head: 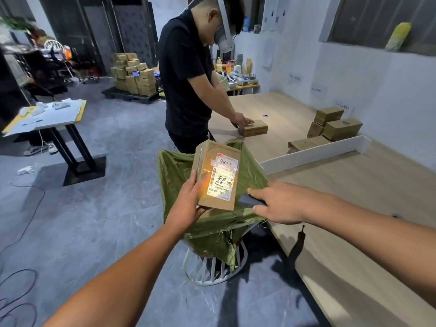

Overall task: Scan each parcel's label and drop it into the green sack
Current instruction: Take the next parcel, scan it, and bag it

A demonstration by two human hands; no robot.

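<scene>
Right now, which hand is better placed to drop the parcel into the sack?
Left: the left hand grips the parcel over the open green sack; the right hand holds the scanner.

From where I stand, the worker's left forearm (132, 260) and right forearm (365, 227) are bare from the wrists up to where the view cuts them off, so whatever clothes the upper body is out of sight. The left hand (186, 201) and right hand (278, 202) are bare as well, skin uncovered at wrists and fingers. A warm yellow-orange glow lies across the left hand's thumb.
</scene>
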